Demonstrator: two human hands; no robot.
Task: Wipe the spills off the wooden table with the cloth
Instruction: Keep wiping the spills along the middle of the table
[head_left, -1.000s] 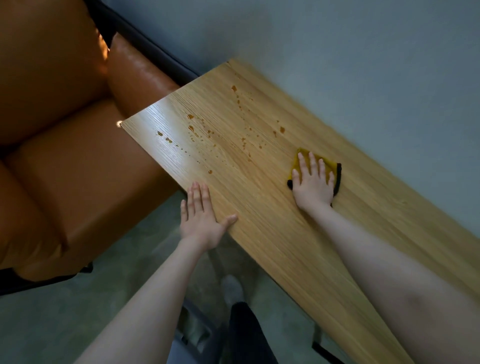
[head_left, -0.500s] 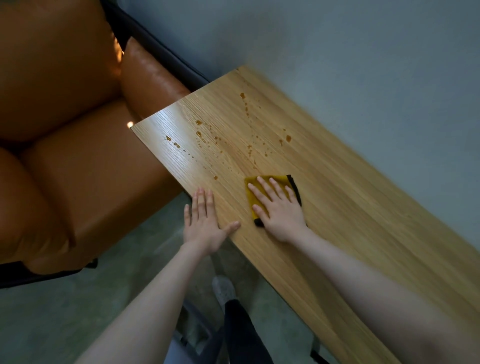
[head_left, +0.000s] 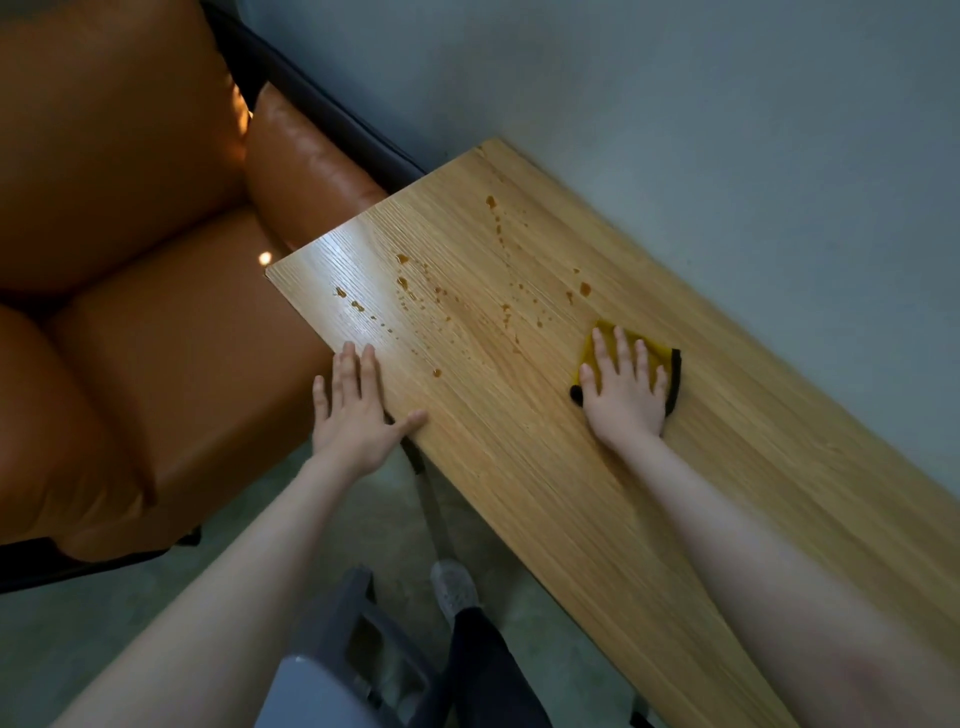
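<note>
Since half a second ago, the right hand (head_left: 626, 389) has slid the one yellow cloth (head_left: 652, 349) from the near edge toward three o'clock. Left to right: one orange sofa (head_left: 130, 312); left hand (head_left: 358, 410) flat, fingers straight, on the wooden table (head_left: 571, 493) edge; many brown spills (head_left: 405, 283) at twelve o'clock; right hand flat, fingers spread, pressing the cloth.

Right hand (head_left: 626, 395) flat on yellow cloth (head_left: 652, 347) — brown spills (head_left: 447, 296) beside it.

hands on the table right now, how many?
2. The left hand lies flat at the wooden table's near edge, by the sofa. The right hand presses the yellow cloth flat, beside the spills.
</note>
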